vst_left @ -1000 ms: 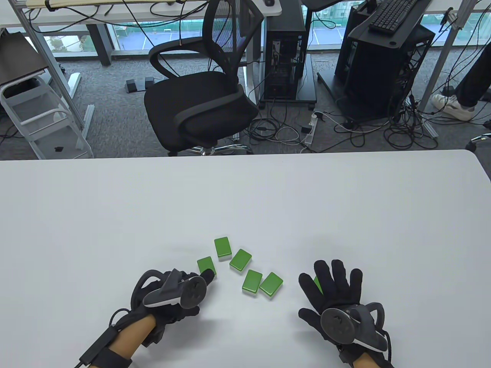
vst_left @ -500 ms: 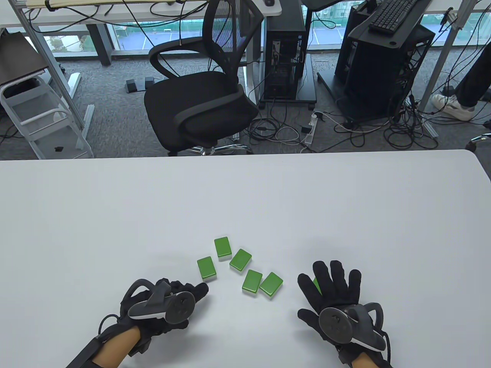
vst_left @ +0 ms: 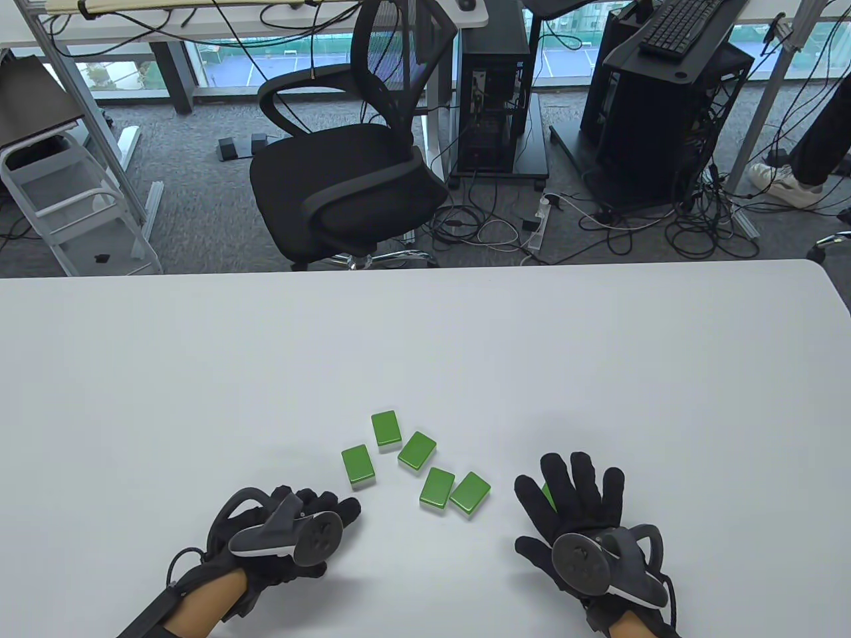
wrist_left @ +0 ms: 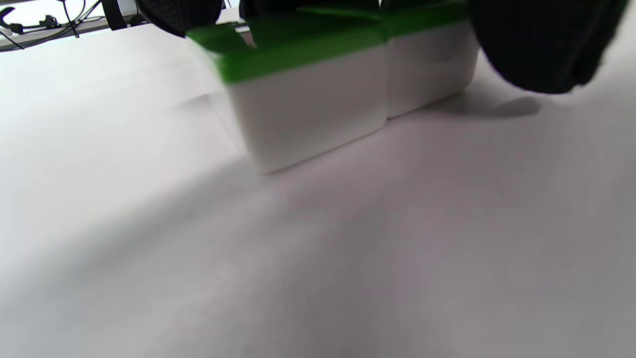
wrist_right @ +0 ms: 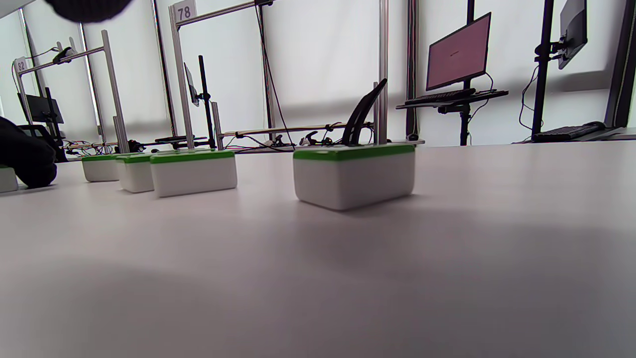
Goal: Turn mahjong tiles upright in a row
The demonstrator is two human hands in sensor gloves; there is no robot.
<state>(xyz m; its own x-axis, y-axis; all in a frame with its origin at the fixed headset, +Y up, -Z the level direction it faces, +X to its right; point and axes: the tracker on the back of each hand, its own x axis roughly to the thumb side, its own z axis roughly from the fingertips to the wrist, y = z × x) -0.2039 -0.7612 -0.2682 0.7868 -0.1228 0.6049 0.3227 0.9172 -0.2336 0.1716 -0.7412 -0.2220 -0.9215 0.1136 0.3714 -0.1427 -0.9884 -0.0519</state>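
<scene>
Several mahjong tiles lie flat on the white table (vst_left: 425, 345) with their green backs up. Five form a loose cluster: the leftmost tile (vst_left: 358, 464), the far tile (vst_left: 386, 428), and three more (vst_left: 417, 452) (vst_left: 437, 490) (vst_left: 470, 494). One more tile (vst_left: 548, 495) is mostly hidden under my right hand (vst_left: 565, 485), which is spread flat with the fingers apart; in the right wrist view that tile (wrist_right: 354, 174) stands nearest. My left hand (vst_left: 332, 512) is loosely curled and holds nothing, just short of the leftmost tile. The left wrist view shows two tiles (wrist_left: 308, 99) close up and a fingertip (wrist_left: 541, 44) beside them.
A black office chair (vst_left: 346, 166) stands beyond the table's far edge, with computer towers and cables on the floor behind it. The table's near edge lies under my wrists.
My left hand has drawn back toward me from the leftmost tile, which it touched a second ago. The tiles have not moved. My right hand has stayed nearly still.
</scene>
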